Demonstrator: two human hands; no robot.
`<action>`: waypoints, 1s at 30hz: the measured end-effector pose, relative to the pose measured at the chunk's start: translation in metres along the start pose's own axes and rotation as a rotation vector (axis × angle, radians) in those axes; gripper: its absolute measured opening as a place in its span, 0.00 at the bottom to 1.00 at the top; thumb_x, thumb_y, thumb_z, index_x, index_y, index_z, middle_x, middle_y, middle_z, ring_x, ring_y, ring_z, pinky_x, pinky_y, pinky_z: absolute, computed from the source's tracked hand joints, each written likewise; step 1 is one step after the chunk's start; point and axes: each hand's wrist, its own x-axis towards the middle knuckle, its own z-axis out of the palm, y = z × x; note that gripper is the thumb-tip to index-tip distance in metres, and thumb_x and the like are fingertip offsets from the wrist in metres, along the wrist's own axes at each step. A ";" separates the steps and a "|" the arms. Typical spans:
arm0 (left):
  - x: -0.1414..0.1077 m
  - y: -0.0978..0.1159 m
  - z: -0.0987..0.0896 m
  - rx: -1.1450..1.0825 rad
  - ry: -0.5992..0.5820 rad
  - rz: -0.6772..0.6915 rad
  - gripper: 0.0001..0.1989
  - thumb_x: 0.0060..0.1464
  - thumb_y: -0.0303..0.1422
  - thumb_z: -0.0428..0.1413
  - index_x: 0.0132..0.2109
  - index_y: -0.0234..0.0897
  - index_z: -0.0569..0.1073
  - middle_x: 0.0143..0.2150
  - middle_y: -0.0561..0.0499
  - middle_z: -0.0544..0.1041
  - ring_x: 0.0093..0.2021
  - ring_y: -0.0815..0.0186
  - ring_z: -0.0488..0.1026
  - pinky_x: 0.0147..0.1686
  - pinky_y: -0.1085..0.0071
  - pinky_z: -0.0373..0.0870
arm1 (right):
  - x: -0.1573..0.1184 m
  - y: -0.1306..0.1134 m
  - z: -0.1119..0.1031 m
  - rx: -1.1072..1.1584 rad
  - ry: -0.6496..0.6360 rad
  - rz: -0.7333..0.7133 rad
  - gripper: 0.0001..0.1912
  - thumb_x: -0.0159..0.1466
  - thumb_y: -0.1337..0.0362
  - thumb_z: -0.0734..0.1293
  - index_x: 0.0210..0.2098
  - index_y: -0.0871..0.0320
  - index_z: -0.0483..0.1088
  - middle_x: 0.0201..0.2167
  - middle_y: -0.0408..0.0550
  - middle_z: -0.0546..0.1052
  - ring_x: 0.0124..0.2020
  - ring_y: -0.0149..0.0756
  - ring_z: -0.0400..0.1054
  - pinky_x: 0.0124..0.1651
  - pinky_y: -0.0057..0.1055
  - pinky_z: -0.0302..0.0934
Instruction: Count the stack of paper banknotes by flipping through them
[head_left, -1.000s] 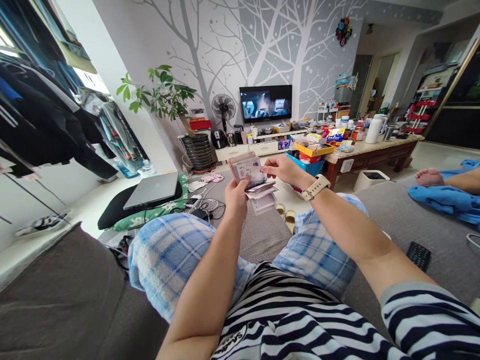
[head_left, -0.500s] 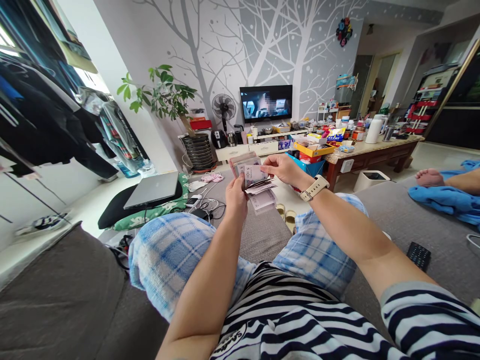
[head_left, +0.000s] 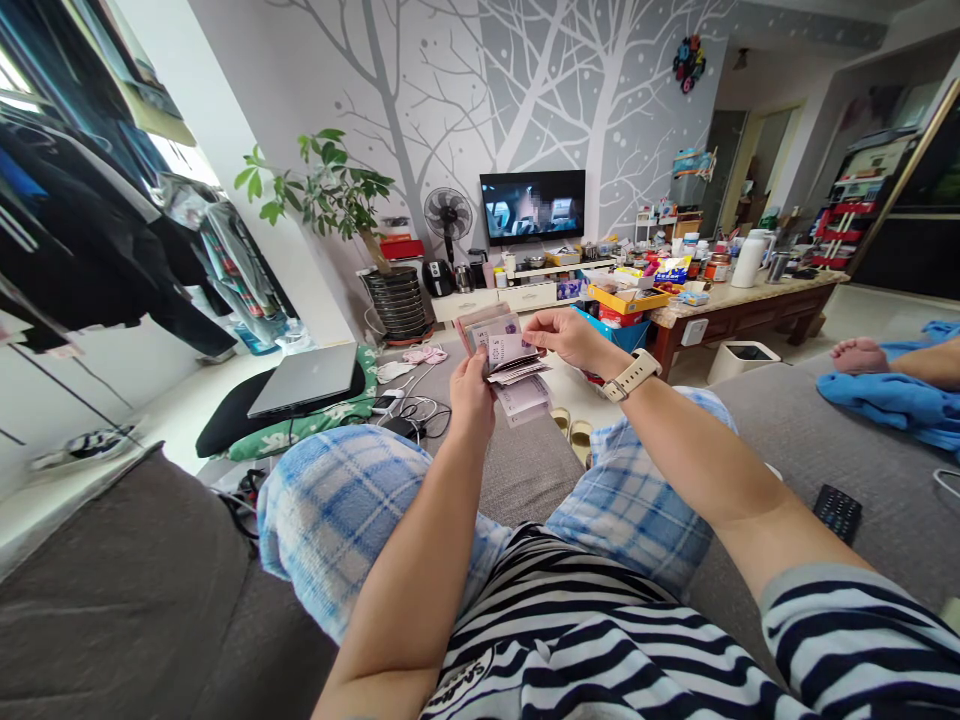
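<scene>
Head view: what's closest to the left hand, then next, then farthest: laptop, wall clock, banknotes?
1. Banknotes: held in the left hand.
2. Laptop: off to its left.
3. Wall clock: high up at the back, right.

The banknotes (head_left: 514,347) are thin, smooth paper. The plaid trousers (head_left: 337,500) look like fuzzy, matt fleece, the striped T-shirt (head_left: 600,640) like smooth knitted cloth. The watch strap (head_left: 634,377) is matt, rubber or plastic. Coarse woven cloth covers the sofa (head_left: 525,485); the remote control (head_left: 838,513) on it looks plastic. The coffee table (head_left: 731,302) has a polished, stone-like top over dark wood; near its front edge, the vacuum flask (head_left: 748,260) is smooth. The laptop lid (head_left: 307,380) looks like satin metal.
</scene>
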 end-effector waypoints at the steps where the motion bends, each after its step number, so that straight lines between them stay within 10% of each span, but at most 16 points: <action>1: 0.000 0.000 0.000 0.001 -0.001 -0.001 0.15 0.40 0.40 0.60 0.32 0.34 0.71 0.25 0.53 0.73 0.29 0.66 0.73 0.31 0.70 0.69 | 0.000 0.000 0.000 0.004 0.000 0.001 0.12 0.56 0.58 0.66 0.28 0.63 0.68 0.21 0.42 0.67 0.23 0.25 0.58 0.28 0.26 0.54; 30: 0.002 0.000 -0.001 0.024 0.022 0.003 0.13 0.41 0.39 0.59 0.34 0.35 0.71 0.23 0.55 0.70 0.24 0.69 0.69 0.29 0.72 0.66 | -0.001 -0.002 -0.003 0.044 -0.065 0.031 0.16 0.57 0.54 0.65 0.26 0.62 0.68 0.18 0.41 0.67 0.20 0.24 0.58 0.25 0.25 0.53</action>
